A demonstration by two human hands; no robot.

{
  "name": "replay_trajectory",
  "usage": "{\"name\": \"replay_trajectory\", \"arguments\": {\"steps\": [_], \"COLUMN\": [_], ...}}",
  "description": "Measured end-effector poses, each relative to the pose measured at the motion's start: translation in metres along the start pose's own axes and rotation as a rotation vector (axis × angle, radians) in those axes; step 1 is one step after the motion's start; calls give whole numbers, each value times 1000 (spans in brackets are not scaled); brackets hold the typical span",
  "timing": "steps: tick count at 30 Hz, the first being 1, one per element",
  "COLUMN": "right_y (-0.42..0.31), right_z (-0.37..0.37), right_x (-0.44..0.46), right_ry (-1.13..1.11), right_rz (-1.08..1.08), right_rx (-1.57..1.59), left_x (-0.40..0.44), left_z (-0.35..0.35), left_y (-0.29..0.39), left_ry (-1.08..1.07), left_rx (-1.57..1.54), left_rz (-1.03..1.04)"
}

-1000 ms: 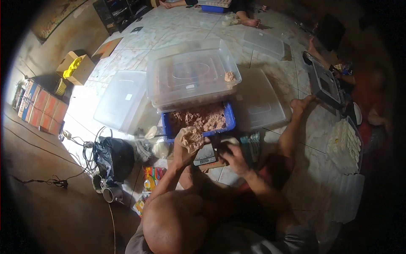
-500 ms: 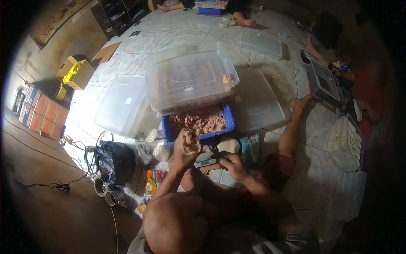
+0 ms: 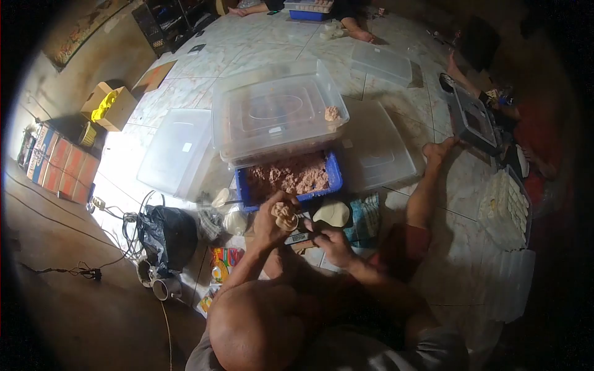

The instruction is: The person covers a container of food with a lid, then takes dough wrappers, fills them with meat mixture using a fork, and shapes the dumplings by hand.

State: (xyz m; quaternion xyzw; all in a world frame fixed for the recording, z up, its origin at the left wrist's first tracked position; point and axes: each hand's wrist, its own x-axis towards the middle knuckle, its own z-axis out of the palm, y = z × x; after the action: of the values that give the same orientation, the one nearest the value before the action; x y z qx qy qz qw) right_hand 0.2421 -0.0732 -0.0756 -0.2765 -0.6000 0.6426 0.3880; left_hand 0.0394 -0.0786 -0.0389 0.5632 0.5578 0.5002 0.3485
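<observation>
My left hand (image 3: 267,230) is wrapped round an open-topped dumpling (image 3: 284,216), whose pale, ruffled wrapper faces up. Close on its right, my right hand (image 3: 334,247) has its thumb and fingers drawn together near the dumpling's edge. Whatever those fingers hold, if anything, is too small to make out. Under and between the hands lies a small scale (image 3: 299,237), partly covered. Just beyond them sits a blue tray (image 3: 337,179) of pinkish minced filling (image 3: 297,173). A stack of round pale wrappers (image 3: 332,214) rests beside the tray's near right corner.
A clear plastic box (image 3: 272,105) with a lump of filling on its lid overhangs the tray. Clear lids (image 3: 176,148) lie on both sides. At left are a black bag (image 3: 167,232) and a mug (image 3: 166,288). Another person's leg and a box of dumplings (image 3: 504,207) are at right.
The dumpling has turned and shifted slightly right in my left hand, its wrapper now more gathered around the filling. My right hand has moved left, off the scale's edge and up to the dumpling.
</observation>
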Motion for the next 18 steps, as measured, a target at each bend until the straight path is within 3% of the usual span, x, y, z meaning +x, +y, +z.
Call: {"name": "replay_trajectory", "arguments": {"steps": [2, 3, 4, 5, 6, 9, 11, 13, 14, 16, 18], "right_y": [-5, -3, -5, -7, -16, 0, -8, 18, 23, 12, -5], "right_z": [9, 9, 2, -8, -12, -17, -14, 0, 5, 5, 2], "right_x": [7, 13, 12, 10, 9, 0, -7, -1, 3, 11, 12], "right_ry": [106, 126, 123, 120, 123, 97, 3, 78, 142, 150, 166], "right_rz": [-141, -170, -106, -41, -40, 17, 80, -26, -166, -218, -176], "right_rx": [-262, -320, -425, -531, -387, -40, -97, -141, -384, -511, -476], "left_x": [-1, 0, 3, 6, 9, 7, 6, 4, 5, 10, 11], "left_z": [12, 12, 12, 14, 13, -5, -5, 0, 6, 15, 3], "left_y": [-25, -20, -5, 12, 26, 41, 30, 21, 11, 7, 24], "left_ry": [33, 82, 84, 218, 349, 184, 46, -71, -71, 93, 126], "left_rx": [-353, -61, -59, -193, -326, -280, -285, -5, -6, -320, -330], "left_rz": [-97, 82, 81, 80, 79, 12, 10, -56, -52, -107, -88]}}
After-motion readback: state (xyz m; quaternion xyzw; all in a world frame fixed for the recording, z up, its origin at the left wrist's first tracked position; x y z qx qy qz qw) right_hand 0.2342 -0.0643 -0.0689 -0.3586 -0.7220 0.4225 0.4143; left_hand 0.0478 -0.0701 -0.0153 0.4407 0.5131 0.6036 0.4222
